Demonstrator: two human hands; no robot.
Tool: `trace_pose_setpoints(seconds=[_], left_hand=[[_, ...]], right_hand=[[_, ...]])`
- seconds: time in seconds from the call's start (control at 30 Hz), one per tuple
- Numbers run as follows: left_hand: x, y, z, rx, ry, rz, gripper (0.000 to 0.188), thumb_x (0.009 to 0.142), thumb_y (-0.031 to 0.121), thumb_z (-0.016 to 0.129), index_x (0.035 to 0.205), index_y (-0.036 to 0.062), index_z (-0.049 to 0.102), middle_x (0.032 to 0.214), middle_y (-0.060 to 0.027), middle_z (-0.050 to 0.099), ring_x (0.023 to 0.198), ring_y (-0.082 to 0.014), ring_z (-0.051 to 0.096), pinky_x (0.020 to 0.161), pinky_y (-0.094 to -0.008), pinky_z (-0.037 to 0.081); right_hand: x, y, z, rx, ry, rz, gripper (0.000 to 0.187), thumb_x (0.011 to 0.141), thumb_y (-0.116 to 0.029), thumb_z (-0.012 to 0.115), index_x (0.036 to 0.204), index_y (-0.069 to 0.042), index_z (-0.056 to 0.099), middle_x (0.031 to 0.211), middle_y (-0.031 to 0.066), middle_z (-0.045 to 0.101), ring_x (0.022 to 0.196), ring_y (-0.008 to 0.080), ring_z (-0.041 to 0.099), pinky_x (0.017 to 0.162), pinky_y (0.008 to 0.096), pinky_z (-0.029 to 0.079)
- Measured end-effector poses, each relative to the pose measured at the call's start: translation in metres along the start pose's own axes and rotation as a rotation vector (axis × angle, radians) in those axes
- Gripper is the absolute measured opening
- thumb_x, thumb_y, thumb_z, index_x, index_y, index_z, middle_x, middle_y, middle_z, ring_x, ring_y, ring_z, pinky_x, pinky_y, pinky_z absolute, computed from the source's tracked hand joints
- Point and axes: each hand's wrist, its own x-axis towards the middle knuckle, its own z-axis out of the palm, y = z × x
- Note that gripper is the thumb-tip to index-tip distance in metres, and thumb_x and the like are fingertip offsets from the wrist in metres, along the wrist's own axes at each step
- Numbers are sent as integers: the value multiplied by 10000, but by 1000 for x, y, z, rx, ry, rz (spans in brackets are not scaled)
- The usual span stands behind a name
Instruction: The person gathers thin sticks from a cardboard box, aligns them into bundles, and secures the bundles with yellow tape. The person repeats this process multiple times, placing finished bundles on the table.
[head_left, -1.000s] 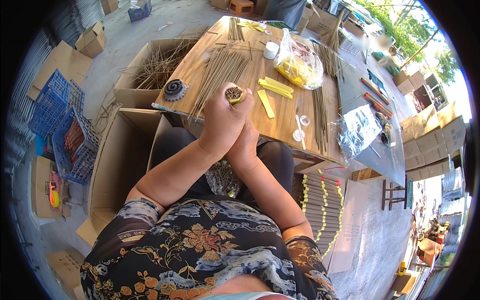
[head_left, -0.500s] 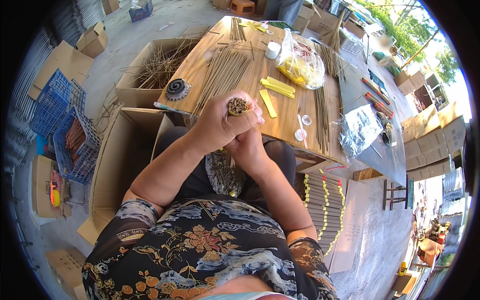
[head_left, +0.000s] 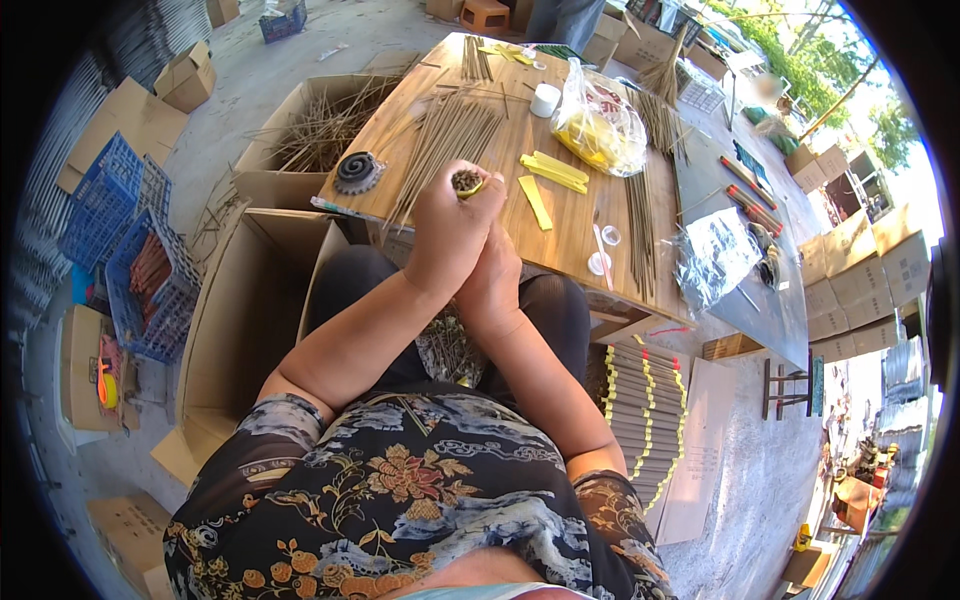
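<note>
A tight bundle of thin brown incense sticks [head_left: 466,181] stands in my fists near the table's front edge, its round end facing up with a yellow band edge around it. My left hand [head_left: 446,235] is wrapped around the upper part. Just below and to the right, my right hand [head_left: 491,272] is closed against it, also gripping the bundle; its fingers are partly hidden. Loose incense sticks [head_left: 450,140] lie on the wooden table [head_left: 400,165] beyond my hands. A single yellow strip [head_left: 536,203] and a small stack of yellow strips [head_left: 554,172] lie to the right.
A plastic bag [head_left: 602,130] with yellow contents and a white tape roll [head_left: 545,99] sit on the table. A dark coil [head_left: 356,172] rests at its left corner. Open cardboard boxes [head_left: 250,290] stand left; yellow-banded bundles [head_left: 642,420] lie right, below the table.
Both hands have moved slightly up and away from me with the bundle. My left hand has turned, and the bundle's end now shows smaller and further left.
</note>
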Motion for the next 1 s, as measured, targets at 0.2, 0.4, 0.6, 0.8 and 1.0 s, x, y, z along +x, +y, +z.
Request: trace_pose_setpoints(seconds=[0.2,0.4,0.6,0.8,1.0], left_hand=[[-1,15,-16,-346,-59,214,343,803,201,639,1030,-11,495,1018,-104,557,989,-141,513,851,-263,426],[-26,17,-115,-287,-464,210,336,908,221,440,676,15,568,696,-111,588,593,-149,525,577,-282,425],[-54,-10,-95,-121,-434,145,467,796,219,628,1165,5,436,1078,-127,534,973,-185,514,876,-317,384],[-39,34,-71,-657,-283,580,395,850,214,570,1166,44,403,1102,-142,520,1027,-245,510,956,-398,357],[-14,62,-79,-797,-37,408,106,857,150,555,790,70,535,624,-7,488,551,-119,461,601,-301,410]], right_hand=[[21,-4,-31,491,127,388,130,823,-134,526,838,-5,521,667,95,583,655,178,577,601,323,459],[44,11,-99,1304,692,364,111,849,-102,489,845,6,511,774,84,581,743,169,583,834,347,463],[36,2,-88,1810,532,600,83,855,-68,455,792,-19,480,771,60,556,763,215,583,840,414,458],[23,-25,-55,1865,524,1047,174,898,-164,454,962,-6,486,909,132,600,874,265,591,865,487,435],[-17,-48,-67,1632,-499,1106,262,893,-203,488,1012,29,519,942,184,594,894,258,586,862,415,450]])
